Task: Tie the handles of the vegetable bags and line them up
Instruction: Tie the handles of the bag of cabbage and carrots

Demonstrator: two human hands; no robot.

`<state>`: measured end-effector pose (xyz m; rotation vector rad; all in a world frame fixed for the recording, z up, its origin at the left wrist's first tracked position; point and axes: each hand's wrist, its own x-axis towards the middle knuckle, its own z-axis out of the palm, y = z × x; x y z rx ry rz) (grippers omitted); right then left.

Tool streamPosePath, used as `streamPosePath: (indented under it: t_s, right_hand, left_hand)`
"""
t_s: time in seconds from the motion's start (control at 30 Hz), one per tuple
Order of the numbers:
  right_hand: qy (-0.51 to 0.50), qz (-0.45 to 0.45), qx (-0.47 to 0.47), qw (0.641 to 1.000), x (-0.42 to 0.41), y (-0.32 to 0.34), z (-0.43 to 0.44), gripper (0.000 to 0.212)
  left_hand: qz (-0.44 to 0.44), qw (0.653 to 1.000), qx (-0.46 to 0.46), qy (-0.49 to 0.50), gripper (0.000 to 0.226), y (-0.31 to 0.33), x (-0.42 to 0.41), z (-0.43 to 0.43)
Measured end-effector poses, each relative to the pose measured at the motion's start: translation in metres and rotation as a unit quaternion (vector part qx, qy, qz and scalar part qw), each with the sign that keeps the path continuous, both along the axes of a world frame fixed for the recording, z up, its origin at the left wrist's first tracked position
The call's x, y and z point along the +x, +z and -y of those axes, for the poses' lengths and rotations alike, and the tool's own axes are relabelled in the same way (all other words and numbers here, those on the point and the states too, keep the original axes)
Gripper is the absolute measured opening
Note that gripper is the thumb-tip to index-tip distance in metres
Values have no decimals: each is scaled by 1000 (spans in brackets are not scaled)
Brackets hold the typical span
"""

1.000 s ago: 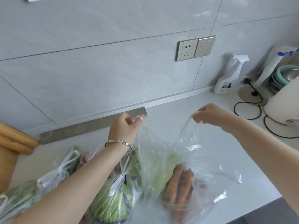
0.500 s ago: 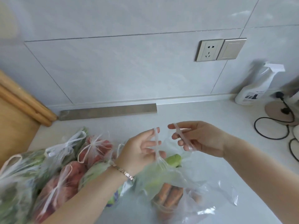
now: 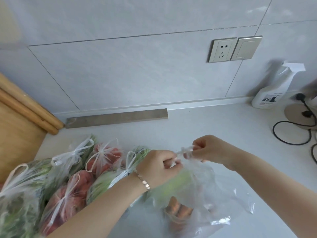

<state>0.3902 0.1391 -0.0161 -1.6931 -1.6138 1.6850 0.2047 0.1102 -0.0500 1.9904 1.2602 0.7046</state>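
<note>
my left hand (image 3: 158, 166) and right hand (image 3: 208, 148) each pinch a handle of the clear vegetable bag (image 3: 193, 194) on the white counter (image 3: 214, 121). tied bags (image 3: 72, 169) crowd just left of it.

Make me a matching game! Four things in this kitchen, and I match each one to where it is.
Things:
1 bottle
2 carrots
3 socket
4 bracelet

Places:
A on the wall
B on the wrist of the left hand
C in the bag being tied
D on the counter, far right

Pairs: 1-D, 2-C, 3-A, 4-B
</note>
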Motion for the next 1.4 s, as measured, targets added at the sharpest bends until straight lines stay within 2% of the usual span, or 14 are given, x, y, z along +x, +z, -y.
streamPosePath:
  t_s: [0.17,0.27,0.33,0.47,0.57,0.67,0.77,0.9,1.0,1.1,1.2,1.3,1.33,1.4]
  right_hand:
    - [-218,-106,-212,947,18,-60,-10,19]
    - [-280,-197,-253,905,4,-84,-11,26]
    - [-295,-215,-255,895,-4,-84,-19,33]
    - [-154,-97,-226,957,-6,-73,-37,49]
    - [-22,14,-166,986,-9,-63,-45,44]
    - [10,17,-144,989,-17,-52,-48,31]
    - [21,-10,-158,987,-21,-46,-50,42]
    - [40,17,-116,992,-26,-42,-51,50]
    - [-30,24,-61,997,-29,-45,-56,48]
    - [-118,30,-59,991,-21,-63,-62,44]
    - [-195,45,-144,969,-5,-92,-56,30]
    - [-298,-51,-228,925,-3,-115,-44,28]
    - [-326,-84,-240,911,-5,-119,-42,33]
    - [-376,-133,-243,884,-11,-118,-41,39]
  left_hand:
    - [-24,998,-64,13,29,-28,-33,13]
    - [-208,975,-72,-45,46,-25,-21,11]
    - [-259,963,-67,-42,36,-20,-12,6]
    - [-194,978,-73,-6,24,-11,-5,-4]
    - [-199,976,-85,-8,22,-9,-5,-12]
    - [-199,974,-96,-45,21,-7,-1,-16]
    - [-195,970,-131,-69,24,-1,1,-18]
    - [-208,975,-69,-45,26,4,5,-19]
    - [-196,980,22,-32,33,5,4,-15]
    - [-139,976,129,-109,32,-2,-2,-5]
    - [-143,949,178,-220,33,-25,-22,15]
    - [-152,934,222,-237,33,-47,-55,16]
    - [-139,947,198,-213,33,-52,-64,11]
    - [-49,995,38,-73,33,-47,-69,5]
